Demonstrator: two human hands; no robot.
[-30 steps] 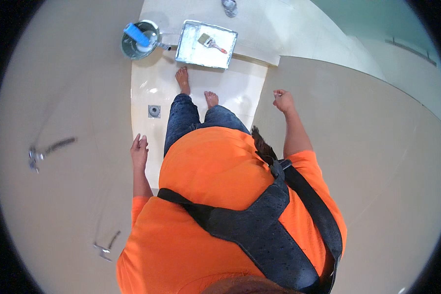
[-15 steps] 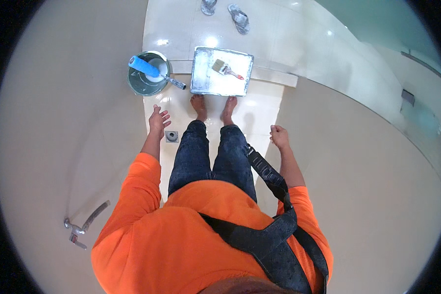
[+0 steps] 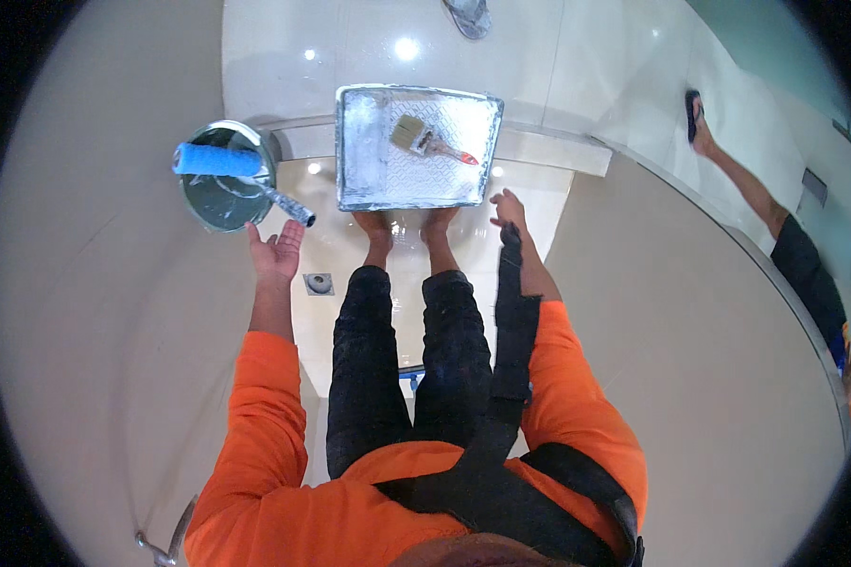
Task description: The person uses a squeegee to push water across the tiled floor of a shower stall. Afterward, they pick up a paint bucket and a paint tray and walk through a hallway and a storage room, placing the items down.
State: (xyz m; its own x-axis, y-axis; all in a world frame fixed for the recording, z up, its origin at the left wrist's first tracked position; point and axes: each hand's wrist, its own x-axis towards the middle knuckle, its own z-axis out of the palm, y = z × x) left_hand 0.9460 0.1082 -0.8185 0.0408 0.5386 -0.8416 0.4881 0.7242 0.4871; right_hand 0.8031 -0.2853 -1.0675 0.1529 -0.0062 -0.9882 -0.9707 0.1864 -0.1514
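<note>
My left hand (image 3: 276,253), open with its fingers spread and palm up, is just below a dark green bucket (image 3: 208,210). A paint roller with a blue sleeve (image 3: 217,161) lies across the bucket's mouth, its paint-smeared handle (image 3: 295,208) sticking out over my fingertips. Holding nothing, my right hand (image 3: 509,210) is beside the lower right corner of a white-smeared paint tray (image 3: 363,151), its fingers apart. A flat paintbrush (image 3: 424,142) with a reddish handle tip lies in the tray. My feet are partly hidden under the tray's near edge.
A raised ledge (image 3: 553,151) runs behind the tray and bucket. On the floor, a drain (image 3: 319,284) sits near my left hand. A grey-white slipper (image 3: 469,17) lies far off. Another person's leg (image 3: 742,180) shows beyond the right wall. A black strap (image 3: 515,326) hangs by my right forearm.
Both hands have moved forward, the left to the roller handle, the right to the tray's corner. My right hand's fingers have opened. Another person's leg has come into view at the right.
</note>
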